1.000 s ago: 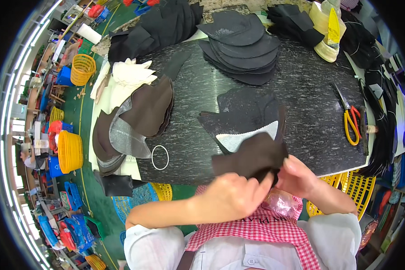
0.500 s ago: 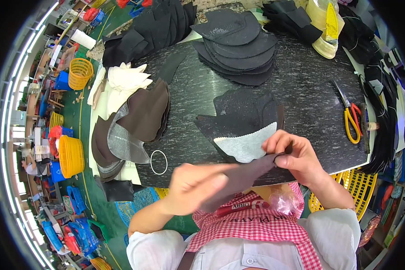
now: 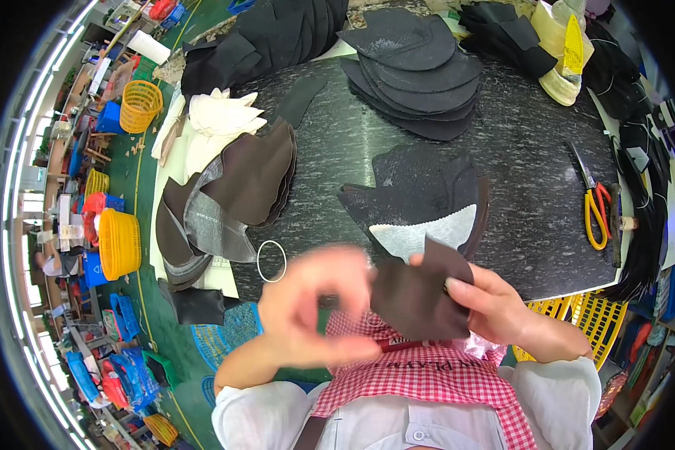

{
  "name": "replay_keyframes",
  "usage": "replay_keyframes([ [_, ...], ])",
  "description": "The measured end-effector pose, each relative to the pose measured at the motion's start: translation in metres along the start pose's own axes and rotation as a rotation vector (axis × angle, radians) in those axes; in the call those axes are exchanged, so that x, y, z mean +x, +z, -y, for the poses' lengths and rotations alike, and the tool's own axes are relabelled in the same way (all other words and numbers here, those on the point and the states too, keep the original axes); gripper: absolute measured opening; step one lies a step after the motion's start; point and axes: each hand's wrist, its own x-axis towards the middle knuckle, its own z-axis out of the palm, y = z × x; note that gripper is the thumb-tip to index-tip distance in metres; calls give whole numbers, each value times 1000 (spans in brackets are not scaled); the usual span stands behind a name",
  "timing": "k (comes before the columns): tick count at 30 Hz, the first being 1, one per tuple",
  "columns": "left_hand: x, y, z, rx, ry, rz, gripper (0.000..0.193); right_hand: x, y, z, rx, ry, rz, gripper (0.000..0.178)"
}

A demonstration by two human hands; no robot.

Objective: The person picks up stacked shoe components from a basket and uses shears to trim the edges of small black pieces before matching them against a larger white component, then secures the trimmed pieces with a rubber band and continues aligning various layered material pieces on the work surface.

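In front of my apron, my right hand (image 3: 495, 304) pinches a dark brown cut piece of leather-like material (image 3: 420, 292), thumb on top. My left hand (image 3: 307, 307), smeared by motion, is just left of that piece, thumb and fingers spread apart with nothing visible between them. Beyond my hands, black cut pieces (image 3: 420, 176) lie on the table, with a light grey piece (image 3: 427, 231) with a jagged edge on top. A stack of dark brown pieces (image 3: 251, 176) is at the left, beside a white ring (image 3: 271, 261).
Stacked black pieces (image 3: 416, 82) sit at the far middle of the dark table (image 3: 330, 165). Scissors with yellow and red handles (image 3: 594, 214) lie at the right. White pieces (image 3: 221, 120) and a cream shoe last (image 3: 558, 82) stand toward the back. Yellow baskets (image 3: 120, 244) are on the floor.
The brown piece, earlier stretched between both hands, now hangs broad and flat from my right hand. My left hand has come off it and spread its fingers. The view has shifted slightly.
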Motion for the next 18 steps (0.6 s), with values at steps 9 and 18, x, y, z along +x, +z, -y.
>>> replay_keyframes([
  [9,-11,21,35,-530,-317,115,56,-14,-15,-15,18,-284,-14,41],
  [18,56,-3,41,165,-439,80,38,35,-61,49,-1030,-534,-617,24],
])
